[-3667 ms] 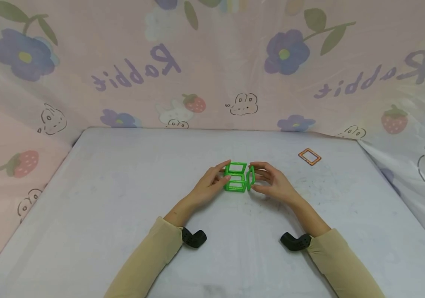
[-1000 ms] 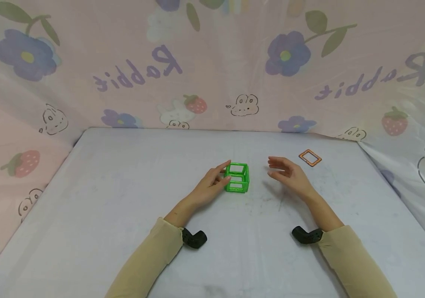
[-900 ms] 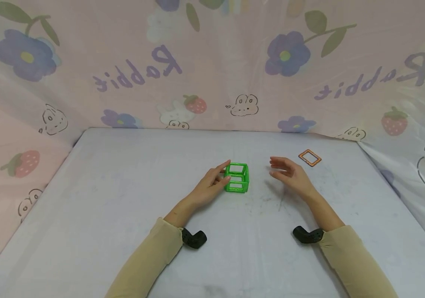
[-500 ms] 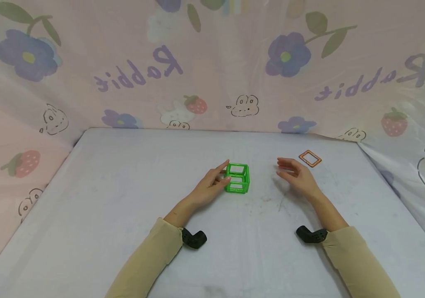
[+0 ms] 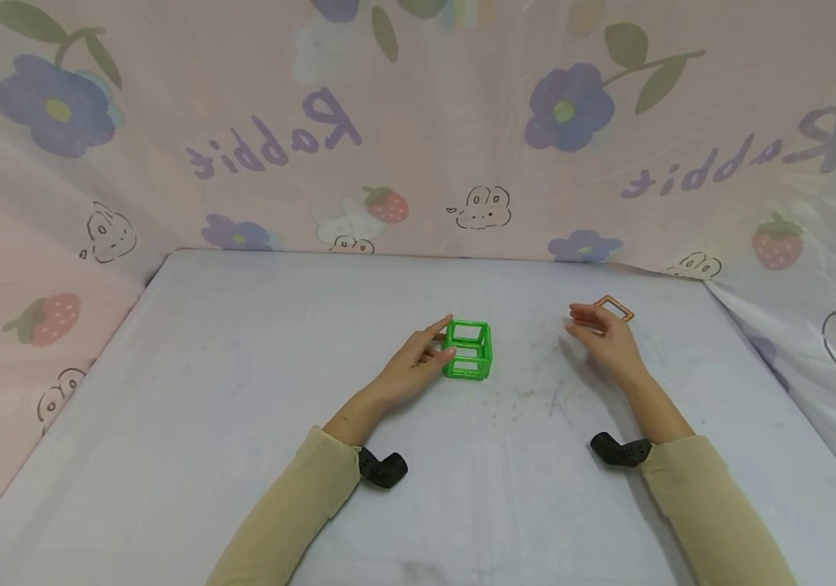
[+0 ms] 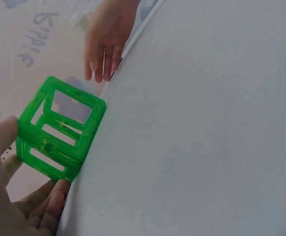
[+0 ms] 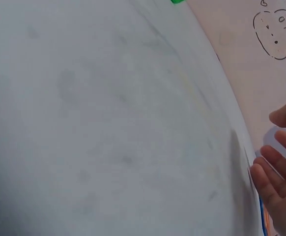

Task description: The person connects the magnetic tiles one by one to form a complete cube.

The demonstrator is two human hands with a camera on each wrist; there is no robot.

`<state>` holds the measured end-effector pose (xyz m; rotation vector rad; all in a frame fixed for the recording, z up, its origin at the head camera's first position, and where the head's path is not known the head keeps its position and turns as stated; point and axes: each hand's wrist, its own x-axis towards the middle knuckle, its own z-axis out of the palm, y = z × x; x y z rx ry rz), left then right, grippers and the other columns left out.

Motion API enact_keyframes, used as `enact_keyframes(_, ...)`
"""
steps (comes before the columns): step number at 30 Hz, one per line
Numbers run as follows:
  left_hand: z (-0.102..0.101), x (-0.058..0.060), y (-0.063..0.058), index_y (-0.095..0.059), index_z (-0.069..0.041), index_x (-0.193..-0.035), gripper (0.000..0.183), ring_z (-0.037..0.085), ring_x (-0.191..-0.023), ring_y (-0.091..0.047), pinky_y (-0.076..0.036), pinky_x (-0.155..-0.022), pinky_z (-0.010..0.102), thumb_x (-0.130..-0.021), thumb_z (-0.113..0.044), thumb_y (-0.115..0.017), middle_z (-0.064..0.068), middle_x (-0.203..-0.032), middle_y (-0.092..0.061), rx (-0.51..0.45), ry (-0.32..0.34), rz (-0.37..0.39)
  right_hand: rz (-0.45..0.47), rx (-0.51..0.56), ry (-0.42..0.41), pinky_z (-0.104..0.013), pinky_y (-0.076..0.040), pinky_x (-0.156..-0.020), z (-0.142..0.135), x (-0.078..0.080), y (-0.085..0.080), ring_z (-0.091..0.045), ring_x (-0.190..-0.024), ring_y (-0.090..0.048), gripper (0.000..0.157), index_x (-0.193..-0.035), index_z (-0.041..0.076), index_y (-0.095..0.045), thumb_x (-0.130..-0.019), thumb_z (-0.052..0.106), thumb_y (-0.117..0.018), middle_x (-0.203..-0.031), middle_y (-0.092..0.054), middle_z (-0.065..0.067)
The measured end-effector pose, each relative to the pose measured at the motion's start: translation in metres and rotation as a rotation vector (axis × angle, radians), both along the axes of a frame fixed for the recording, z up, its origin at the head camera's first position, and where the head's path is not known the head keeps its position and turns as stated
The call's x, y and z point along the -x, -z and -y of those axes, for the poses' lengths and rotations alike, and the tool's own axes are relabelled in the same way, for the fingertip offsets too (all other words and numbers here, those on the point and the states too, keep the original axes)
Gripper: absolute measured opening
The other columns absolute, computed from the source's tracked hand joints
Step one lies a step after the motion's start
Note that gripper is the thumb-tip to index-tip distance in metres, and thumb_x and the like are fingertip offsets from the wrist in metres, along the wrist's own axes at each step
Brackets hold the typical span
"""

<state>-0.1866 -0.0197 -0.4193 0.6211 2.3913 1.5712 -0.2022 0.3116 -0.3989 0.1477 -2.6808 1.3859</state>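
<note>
A green cube of see-through magnetic tile frames (image 5: 467,359) stands on the table near its middle. My left hand (image 5: 406,370) holds it from the left side, thumb at the near corner and index finger at the far one. The left wrist view shows the cube's frame (image 6: 47,147) between thumb and fingertips. To the right, my right hand (image 5: 611,342) is in the air over the table with loosely bent fingers and nothing in them. It partly covers an orange magnetic tile frame (image 5: 621,305) lying flat behind it.
White cloth covers the table (image 5: 242,342). A pink printed curtain (image 5: 418,146) rises along its back and sides. Black wrist cameras stick out inward from the left sleeve (image 5: 286,505) and the right sleeve (image 5: 711,505).
The right hand set a green tile against the cube's right side and let go. It has since moved right, toward the orange tile. The left hand has stayed at the cube.
</note>
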Motion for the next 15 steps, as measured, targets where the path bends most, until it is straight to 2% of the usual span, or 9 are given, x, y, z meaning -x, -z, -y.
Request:
enact_keyframes(2, 0.000, 0.000, 0.000, -0.027, -0.022, -0.153, 0.059, 0.020, -0.102, -0.053, -0.043, -0.092, 0.038, -0.100, -0.032, -0.051, 0.014, -0.142, -0.043, 0.002, 0.003, 0.000, -0.008, 0.005, 0.011, -0.005, -0.039, -0.083, -0.003, 0.002, 0.000, 0.005, -0.103, -0.050, 0.044, -0.133, -0.006, -0.051, -0.096, 0.017, -0.059, -0.125, -0.057, -0.021)
enact_keyframes(5, 0.000, 0.001, 0.000, -0.027, -0.022, -0.153, 0.059, 0.020, -0.103, -0.053, -0.043, -0.092, 0.038, -0.100, -0.033, -0.051, 0.014, -0.142, -0.043, 0.004, 0.007, 0.003, -0.018, 0.019, 0.020, -0.004, -0.039, -0.082, -0.007, 0.004, 0.001, 0.008, -0.099, -0.050, 0.044, -0.131, -0.007, -0.052, -0.095, 0.015, -0.061, -0.114, -0.061, 0.001)
enact_keyframes(8, 0.001, 0.000, 0.000, -0.027, -0.022, -0.153, 0.059, 0.020, -0.104, -0.054, -0.043, -0.093, 0.037, -0.100, -0.032, -0.051, 0.013, -0.142, -0.042, 0.002, 0.008, 0.003, -0.028, 0.034, 0.033, -0.004, -0.040, -0.080, -0.010, 0.007, 0.001, 0.011, -0.096, -0.050, 0.044, -0.130, -0.008, -0.053, -0.093, 0.014, -0.063, -0.105, -0.057, 0.018)
enact_keyframes(10, 0.001, 0.000, 0.000, -0.027, -0.022, -0.153, 0.059, 0.020, -0.104, -0.054, -0.043, -0.093, 0.037, -0.100, -0.032, -0.051, 0.013, -0.142, -0.043, -0.001, 0.007, 0.002, -0.032, 0.034, 0.042, -0.005, -0.040, -0.081, -0.012, 0.008, 0.001, 0.010, -0.096, -0.051, 0.044, -0.129, -0.009, -0.053, -0.093, 0.014, -0.063, -0.106, -0.059, 0.014)
enact_keyframes(12, 0.001, 0.000, 0.000, -0.027, -0.022, -0.153, 0.059, 0.020, -0.103, -0.054, -0.044, -0.092, 0.037, -0.100, -0.032, -0.051, 0.013, -0.142, -0.043, -0.006, 0.006, 0.001, -0.018, 0.015, 0.066, -0.007, -0.040, -0.085, -0.013, 0.009, 0.000, 0.008, -0.098, -0.051, 0.045, -0.130, -0.008, -0.053, -0.093, 0.016, -0.063, -0.114, -0.061, 0.001)
enact_keyframes(15, 0.001, 0.000, 0.001, -0.028, -0.022, -0.152, 0.058, 0.020, -0.102, -0.054, -0.043, -0.091, 0.038, -0.100, -0.031, -0.051, 0.014, -0.141, -0.043, -0.015, 0.006, -0.004, 0.013, -0.018, 0.086, -0.021, -0.040, -0.100, -0.016, 0.011, -0.002, -0.011, -0.111, -0.055, 0.049, -0.133, -0.007, -0.050, -0.094, 0.020, -0.061, -0.130, -0.054, -0.021)
